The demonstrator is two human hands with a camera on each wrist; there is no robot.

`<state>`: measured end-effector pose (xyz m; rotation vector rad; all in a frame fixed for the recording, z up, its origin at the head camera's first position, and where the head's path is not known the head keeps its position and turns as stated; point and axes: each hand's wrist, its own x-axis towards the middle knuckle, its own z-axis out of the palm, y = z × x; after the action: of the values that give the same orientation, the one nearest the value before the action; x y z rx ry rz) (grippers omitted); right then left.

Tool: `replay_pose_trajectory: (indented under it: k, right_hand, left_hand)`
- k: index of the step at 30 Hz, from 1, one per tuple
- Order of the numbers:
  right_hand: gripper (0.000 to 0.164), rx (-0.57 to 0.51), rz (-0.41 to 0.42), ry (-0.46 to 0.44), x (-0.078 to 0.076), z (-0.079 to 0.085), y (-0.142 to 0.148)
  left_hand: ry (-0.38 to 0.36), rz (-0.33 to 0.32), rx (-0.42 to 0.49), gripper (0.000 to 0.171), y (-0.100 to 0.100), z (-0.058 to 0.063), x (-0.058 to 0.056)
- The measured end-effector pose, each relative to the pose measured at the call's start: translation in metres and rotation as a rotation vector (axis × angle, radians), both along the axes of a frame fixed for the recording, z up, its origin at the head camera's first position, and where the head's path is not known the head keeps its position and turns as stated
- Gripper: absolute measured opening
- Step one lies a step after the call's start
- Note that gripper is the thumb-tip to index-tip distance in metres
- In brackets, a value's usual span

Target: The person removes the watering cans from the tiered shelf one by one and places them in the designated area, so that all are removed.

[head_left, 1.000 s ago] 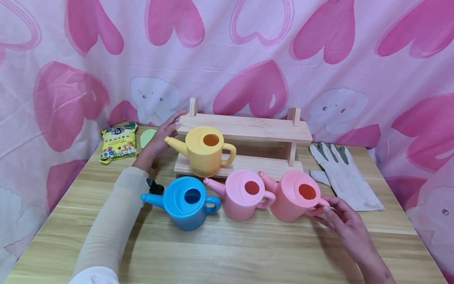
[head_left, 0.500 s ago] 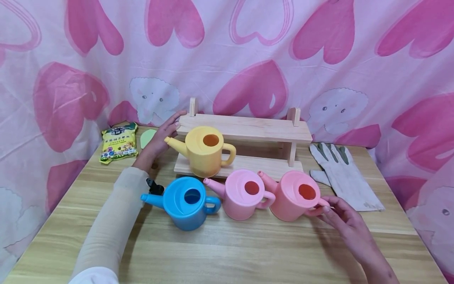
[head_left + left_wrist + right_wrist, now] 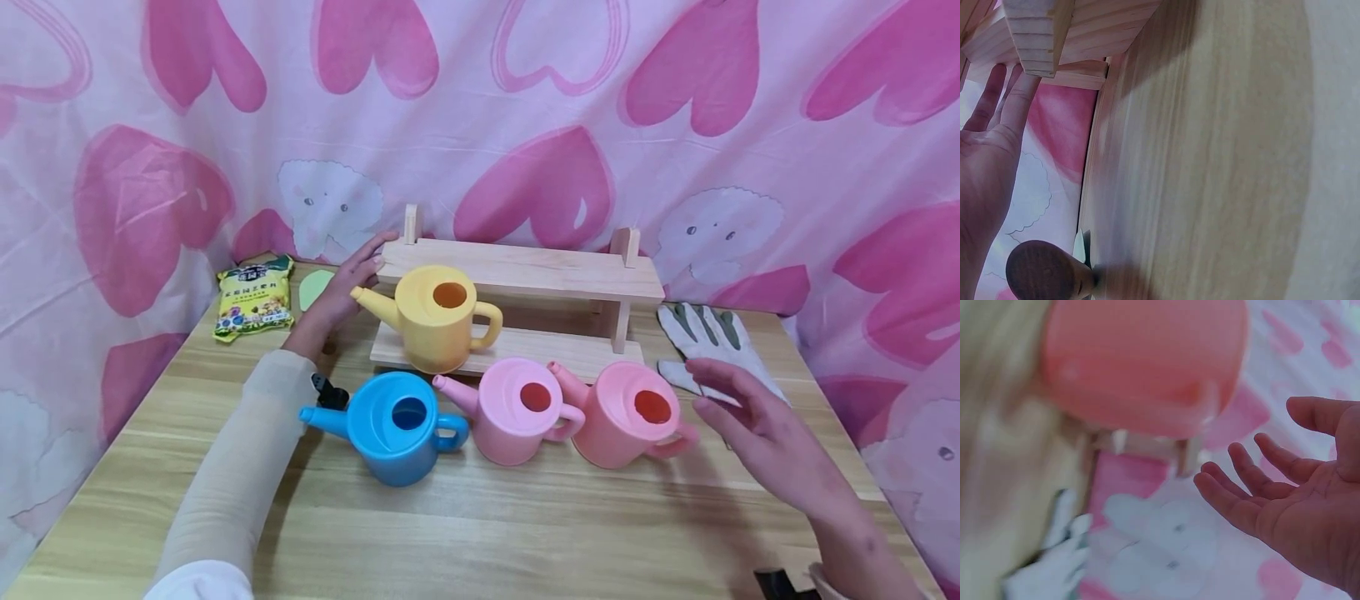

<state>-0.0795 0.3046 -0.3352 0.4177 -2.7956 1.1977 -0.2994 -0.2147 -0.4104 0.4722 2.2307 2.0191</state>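
One blue watering can (image 3: 393, 429), one pink watering can (image 3: 517, 417) and one coral watering can (image 3: 626, 421) stood upright in a row, left to right, on the wood-grained bench (image 3: 487, 533), their spouts pointing left. Just beyond them, a yellow watering can (image 3: 433, 325) stood against the left part of a pale two-tier wooden rack (image 3: 555, 271); from where I was, I couldn't tell whether its base sat on the lower shelf or in front of it.

Of the two hands, the left hand (image 3: 347, 283) touched the left end of the rack, its fingers mostly straight along the wood. The right hand (image 3: 768, 433) hung in the air, fingers parted and loosely bent, holding nothing, near the coral can's handle but apart from it.

Behind that hand, on the far right, lay a white glove (image 3: 705, 333) with green patches. A yellow packet (image 3: 255, 300) lay far left, near a light green piece (image 3: 313, 288) beside the left wrist. Pink hearts covered the curtain (image 3: 420, 125).
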Motion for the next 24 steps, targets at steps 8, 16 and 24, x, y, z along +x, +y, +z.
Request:
replay_pose_trajectory:
  k: [8, 16, 24]
  right_hand:
    - [0.055, 0.107, 0.148, 0.083, -0.018, 0.043, -0.043]
    - [0.043, 0.196, 0.318, 0.005, -0.049, 0.066, -0.089]
    - [0.044, 0.208, 0.45, -0.05, -0.082, 0.068, -0.124]
  left_hand:
    - [0.003, -0.019, 0.005, 0.055, -0.001, 0.0, -0.001]
    - [-0.005, -0.016, 0.032, 0.054, -0.001, -0.002, -0.001]
    - [-0.004, -0.032, 0.053, 0.054, -0.001, -0.001, -0.001]
